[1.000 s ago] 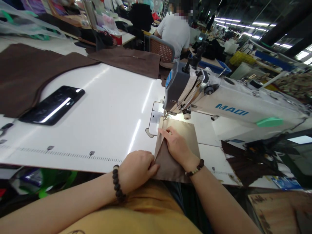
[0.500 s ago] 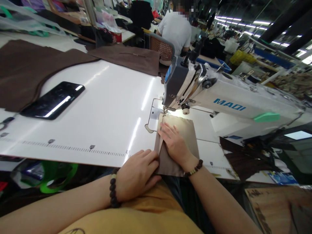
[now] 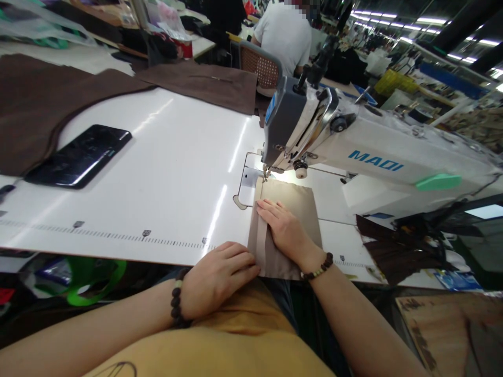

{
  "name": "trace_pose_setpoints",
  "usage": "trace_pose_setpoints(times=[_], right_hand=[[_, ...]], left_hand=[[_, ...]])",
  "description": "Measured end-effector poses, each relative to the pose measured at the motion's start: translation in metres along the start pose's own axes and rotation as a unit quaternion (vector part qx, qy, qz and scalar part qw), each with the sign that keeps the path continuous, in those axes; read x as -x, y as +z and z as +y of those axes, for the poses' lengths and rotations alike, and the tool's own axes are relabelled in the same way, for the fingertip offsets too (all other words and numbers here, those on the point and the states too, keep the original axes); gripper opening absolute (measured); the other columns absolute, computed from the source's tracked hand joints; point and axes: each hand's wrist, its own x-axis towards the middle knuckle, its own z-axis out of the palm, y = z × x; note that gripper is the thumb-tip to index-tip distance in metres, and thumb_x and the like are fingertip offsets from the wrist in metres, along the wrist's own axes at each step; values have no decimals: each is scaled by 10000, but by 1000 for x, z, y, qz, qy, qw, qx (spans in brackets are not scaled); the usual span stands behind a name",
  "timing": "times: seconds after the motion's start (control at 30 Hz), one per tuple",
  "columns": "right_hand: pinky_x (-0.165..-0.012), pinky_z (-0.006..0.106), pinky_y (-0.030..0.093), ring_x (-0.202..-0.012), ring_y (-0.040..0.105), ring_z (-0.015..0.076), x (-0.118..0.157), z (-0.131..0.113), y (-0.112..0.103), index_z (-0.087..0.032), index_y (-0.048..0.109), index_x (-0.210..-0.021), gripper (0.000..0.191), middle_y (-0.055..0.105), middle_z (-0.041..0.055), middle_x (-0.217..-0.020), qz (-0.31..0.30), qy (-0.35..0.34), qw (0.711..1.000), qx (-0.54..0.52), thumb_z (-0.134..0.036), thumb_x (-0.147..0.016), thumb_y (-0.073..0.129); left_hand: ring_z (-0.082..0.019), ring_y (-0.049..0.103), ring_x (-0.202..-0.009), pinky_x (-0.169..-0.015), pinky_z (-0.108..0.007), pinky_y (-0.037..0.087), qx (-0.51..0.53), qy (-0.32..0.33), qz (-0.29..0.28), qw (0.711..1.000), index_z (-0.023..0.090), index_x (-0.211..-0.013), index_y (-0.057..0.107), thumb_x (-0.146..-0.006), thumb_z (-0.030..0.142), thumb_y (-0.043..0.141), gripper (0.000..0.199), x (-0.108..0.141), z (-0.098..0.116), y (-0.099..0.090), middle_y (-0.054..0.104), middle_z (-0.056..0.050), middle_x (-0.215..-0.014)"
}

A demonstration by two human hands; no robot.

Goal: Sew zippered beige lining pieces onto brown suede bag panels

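A taupe fabric piece (image 3: 291, 230) lies under the needle and presser foot (image 3: 265, 175) of a white sewing machine (image 3: 369, 157), with a folded strip along its left side. My right hand (image 3: 288, 230) rests flat on the fabric, fingers stretched towards the presser foot and fingertips by the strip. At the fabric's lower left corner, my left hand (image 3: 222, 277) is closed with the fingers together on its edge; the fingertips are partly hidden.
A black phone (image 3: 80, 156) lies on the white table (image 3: 176, 167). Brown fabric panels (image 3: 70, 94) cover its far left side. Dark scraps (image 3: 381, 251) lie at the right. A person in a white shirt (image 3: 283, 36) sits on a chair (image 3: 259, 65) ahead.
My left hand's thumb and fingers have drawn together at the fabric edge. My right hand sits slightly lower on the fabric. The view has shifted a little.
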Motion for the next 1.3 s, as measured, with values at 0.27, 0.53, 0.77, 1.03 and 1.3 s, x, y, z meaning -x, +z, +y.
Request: trace_pose_setpoints(times=[0.27,0.53,0.77,1.03,1.3], right_hand=[[-1064,400,284,-1266,325,160,12,0,-5,-149,416,-1277,433,386,34,-1361,-26,-41,999,10,-77,-880,260],[-1029,420,337,-1237,369,164,28,-13,-13,-118,483,-1198,386,446,75,-1313,-39,-90,995,15,-64,-872,283],[-983,419,399,-1184,427,205,53,-38,-18,-96,530,-1147,354,507,95,-1250,-16,-121,992,25,-101,-885,291],[-968,366,428,-1175,453,204,87,-61,4,-88,585,-1071,312,547,83,-1206,99,-126,986,50,-118,-886,336],[-1026,350,363,-1222,400,165,91,-63,24,-147,614,-991,244,594,53,-1142,166,-96,981,36,-126,-864,407]], left_hand=[[-177,461,-784,-719,-309,411,-16,24,-35,999,114,-959,578,-948,178,219,365,0,0,-2,583,-70,-847],[-176,473,-850,-793,-316,409,-15,53,-86,995,117,-915,576,-948,159,235,345,-1,-6,-3,595,-58,-928],[-147,524,-864,-837,-274,433,37,11,-69,997,135,-878,604,-923,176,357,254,-12,-17,-24,617,-38,-892],[-190,513,-1055,-913,-322,437,-128,-67,-54,988,85,-1076,550,-876,173,454,238,-58,-73,-25,536,-116,-1159],[-224,448,-1159,-999,-375,365,-178,-18,-90,980,85,-1075,537,-883,187,444,237,-61,-69,-3,492,-141,-1226]])
